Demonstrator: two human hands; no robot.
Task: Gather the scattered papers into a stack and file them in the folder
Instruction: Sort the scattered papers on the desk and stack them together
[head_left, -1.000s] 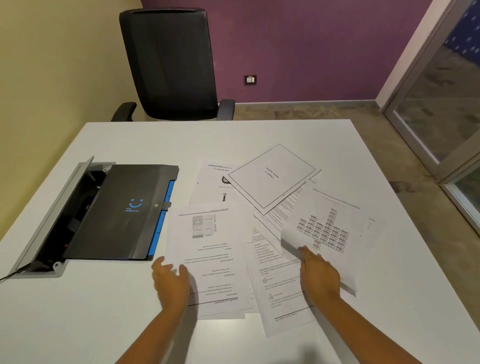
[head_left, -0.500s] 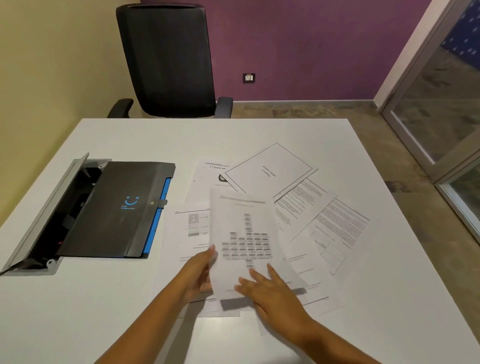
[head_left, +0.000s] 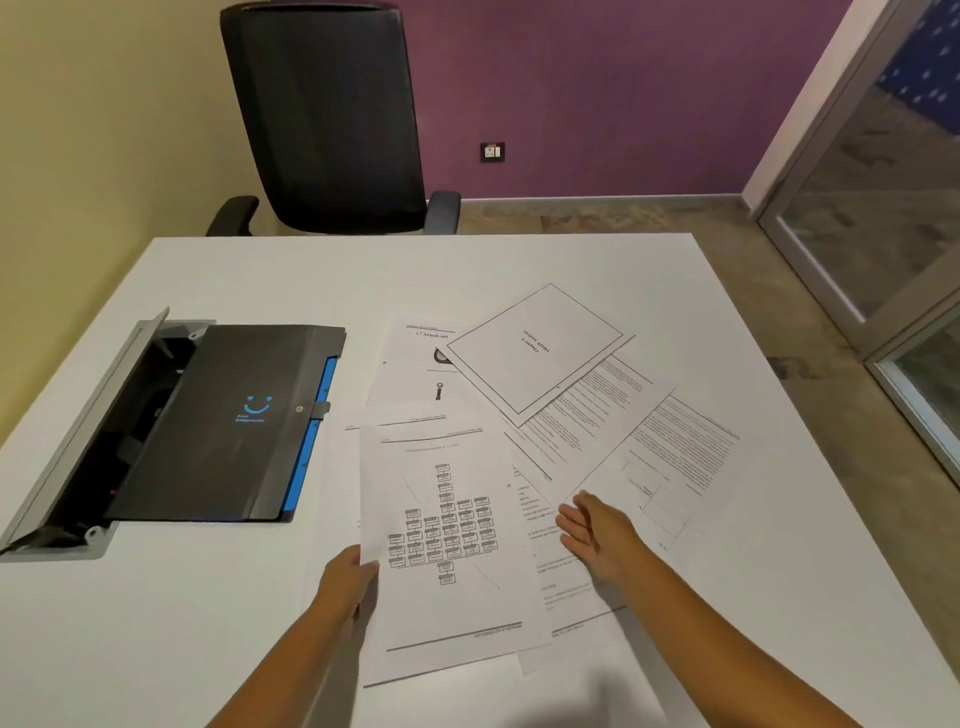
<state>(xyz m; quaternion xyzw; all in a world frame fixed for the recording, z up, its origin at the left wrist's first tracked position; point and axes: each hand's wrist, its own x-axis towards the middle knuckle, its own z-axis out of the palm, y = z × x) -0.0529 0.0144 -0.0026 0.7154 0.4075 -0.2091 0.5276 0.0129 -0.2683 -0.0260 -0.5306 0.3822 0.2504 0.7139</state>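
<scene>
Right hand nearest the remaining loose sheets.
Left hand (head_left: 345, 582) pinches the white chart-printed sheet (head_left: 447, 545) at lower centre; right hand (head_left: 597, 535), fingers spread, hovers by the text-printed white papers (head_left: 670, 457) fanning upper right; black plastic folder (head_left: 228, 421) lies closed, centre left.

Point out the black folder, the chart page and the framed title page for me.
black folder (head_left: 223, 421), head view, middle of its cover.
chart page (head_left: 447, 525), head view, on the printed boxes.
framed title page (head_left: 535, 351), head view, centre, by its text.

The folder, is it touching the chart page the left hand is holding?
Apart. The head view shows a strip of bare white table between the folder and the chart page, held by the left hand.
</scene>
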